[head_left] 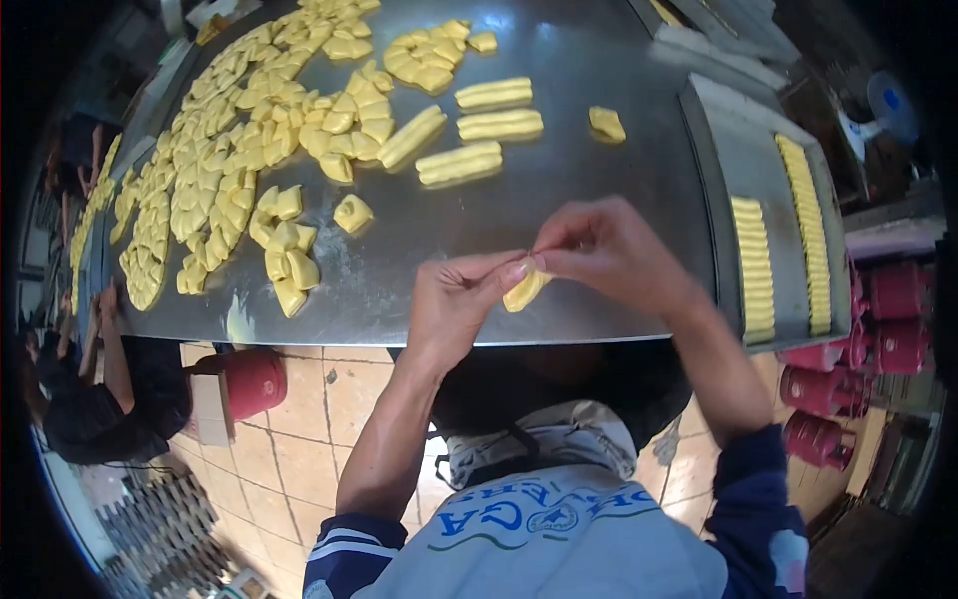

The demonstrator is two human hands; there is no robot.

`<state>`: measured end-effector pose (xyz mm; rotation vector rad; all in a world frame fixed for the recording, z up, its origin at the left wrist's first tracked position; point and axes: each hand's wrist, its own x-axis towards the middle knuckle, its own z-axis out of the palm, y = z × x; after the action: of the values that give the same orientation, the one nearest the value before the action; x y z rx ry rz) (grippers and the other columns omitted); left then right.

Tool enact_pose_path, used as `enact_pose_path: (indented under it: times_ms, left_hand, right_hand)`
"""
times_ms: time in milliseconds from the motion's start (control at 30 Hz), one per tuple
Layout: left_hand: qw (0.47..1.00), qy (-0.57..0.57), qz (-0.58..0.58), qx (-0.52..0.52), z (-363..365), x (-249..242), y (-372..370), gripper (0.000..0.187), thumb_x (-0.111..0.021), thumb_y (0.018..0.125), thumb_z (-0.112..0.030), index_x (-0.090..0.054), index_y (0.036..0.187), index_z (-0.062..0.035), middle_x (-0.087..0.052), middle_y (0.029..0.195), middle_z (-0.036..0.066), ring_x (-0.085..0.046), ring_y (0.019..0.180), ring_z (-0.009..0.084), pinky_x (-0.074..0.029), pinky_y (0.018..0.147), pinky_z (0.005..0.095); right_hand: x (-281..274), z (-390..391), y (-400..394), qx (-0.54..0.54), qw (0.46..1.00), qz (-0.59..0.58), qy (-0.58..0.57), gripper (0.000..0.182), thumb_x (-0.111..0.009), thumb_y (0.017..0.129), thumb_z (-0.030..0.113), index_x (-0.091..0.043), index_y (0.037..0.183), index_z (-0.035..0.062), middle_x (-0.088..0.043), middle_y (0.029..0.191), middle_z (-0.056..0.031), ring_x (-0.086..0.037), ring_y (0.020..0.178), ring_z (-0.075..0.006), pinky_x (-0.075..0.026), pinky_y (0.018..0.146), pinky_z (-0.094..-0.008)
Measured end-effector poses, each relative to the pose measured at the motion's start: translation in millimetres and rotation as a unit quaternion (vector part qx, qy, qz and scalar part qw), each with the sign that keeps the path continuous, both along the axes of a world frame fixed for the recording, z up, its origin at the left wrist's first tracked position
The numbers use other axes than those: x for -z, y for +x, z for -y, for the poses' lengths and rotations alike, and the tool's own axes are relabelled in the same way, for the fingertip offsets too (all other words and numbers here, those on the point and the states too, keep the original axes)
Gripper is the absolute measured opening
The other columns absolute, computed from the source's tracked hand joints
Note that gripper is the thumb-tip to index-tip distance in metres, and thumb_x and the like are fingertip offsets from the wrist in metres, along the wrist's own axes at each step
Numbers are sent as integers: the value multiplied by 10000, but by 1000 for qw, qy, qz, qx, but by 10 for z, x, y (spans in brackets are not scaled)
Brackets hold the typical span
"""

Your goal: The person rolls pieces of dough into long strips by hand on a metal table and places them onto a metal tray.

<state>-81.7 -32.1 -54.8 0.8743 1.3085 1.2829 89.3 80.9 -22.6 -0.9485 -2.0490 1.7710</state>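
Observation:
Over the table's near edge, a small piece of yellow dough (pixel 526 292) hangs between my two hands. My left hand (pixel 461 295) pinches it with thumb and forefinger. My right hand (pixel 611 250) is closed in a pinch at the dough's upper end, touching the left fingertips. Beyond them lie several rolled dough strips (pixel 499 126) on the metal table (pixel 589 200). One loose dough piece (pixel 606 124) is to the right, another dough piece (pixel 353 213) to the left. A large spread of cut dough pieces (pixel 215 165) covers the table's left side.
At the right, a metal tray (pixel 790 250) holds rows of dough strips (pixel 753 265). Pink gas cylinders (pixel 813 389) stand on the floor beyond it. A red cylinder (pixel 254 379) and a cardboard box (pixel 212 407) are below the table's left end. Another person's arm (pixel 112 344) reaches the far-left edge.

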Motion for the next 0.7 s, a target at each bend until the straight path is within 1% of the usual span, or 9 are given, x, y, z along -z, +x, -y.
enact_pose_path:
  times_ms: [100,200,267,333,400,433,533,633,700]
  left_hand:
    - [1000,2,-5,-26,-4,-53,32,275,-762,839,-129,-714,1050,42,-726,939,108,-634,824,93,-505,771,231]
    - [999,-42,11,-25,-81,-29,-7,309,-783,818,-135,-707,1056,47,-724,917,104,-646,818,110,-507,753,236]
    - [995,-99,23,-6,-139,53,-67,344,-798,807,-155,-698,1066,49,-723,897,95,-650,804,118,-507,747,242]
    - [985,-101,-143,0,-124,133,-29,399,-813,774,-165,-673,1081,49,-718,899,135,-665,788,195,-516,741,289]
    - [949,-93,-301,12,-137,192,31,457,-828,741,-174,-648,1096,50,-713,900,174,-680,772,272,-525,735,337]
    - [905,-82,-418,16,-99,142,51,489,-826,724,-230,-628,1094,20,-684,886,167,-649,807,314,-499,728,384]
    - [755,13,-655,-38,44,363,-54,482,-819,745,-277,-626,1102,-15,-654,910,111,-632,838,293,-502,768,356]
    - [802,38,-596,8,66,404,-202,526,-832,722,-344,-618,1069,-11,-624,928,108,-611,870,276,-490,785,364]
    - [850,20,-526,5,80,355,-254,560,-849,692,-372,-615,1051,-11,-623,923,115,-609,853,269,-488,770,365]
  right_hand:
    - [-202,-158,-86,-72,995,49,-48,190,-760,785,102,-665,886,-27,-639,912,-65,-616,814,-105,-495,709,-238]
    - [-148,-294,-167,-81,992,41,-91,325,-780,756,123,-611,992,-22,-607,884,-49,-612,836,-113,-509,726,-242]
    - [-8,-328,-228,-93,985,118,-81,494,-793,741,135,-507,1116,-11,-562,951,-72,-623,847,-162,-534,735,-292]
    - [123,-289,-296,-88,968,226,-57,554,-804,733,153,-474,1149,-4,-549,1003,-111,-631,871,-224,-536,773,-351]
    - [244,-181,-314,-82,930,324,154,614,-829,705,192,-457,1162,16,-524,1053,-141,-607,954,-300,-513,827,-428]
    - [292,-165,-315,-78,890,366,261,645,-841,691,211,-449,1168,27,-511,1078,-156,-595,996,-339,-502,854,-466]
    - [401,-219,-96,-7,876,392,281,935,-897,574,456,-433,1273,44,-519,1176,-232,-488,1226,-386,-427,941,-562]
    - [447,-378,66,-49,870,391,295,1021,-849,511,631,-441,1276,93,-464,1241,-203,-353,1315,-362,-341,961,-579]
    - [443,-432,182,-79,885,353,295,1036,-822,489,684,-449,1265,107,-457,1238,-186,-334,1310,-358,-303,975,-568]
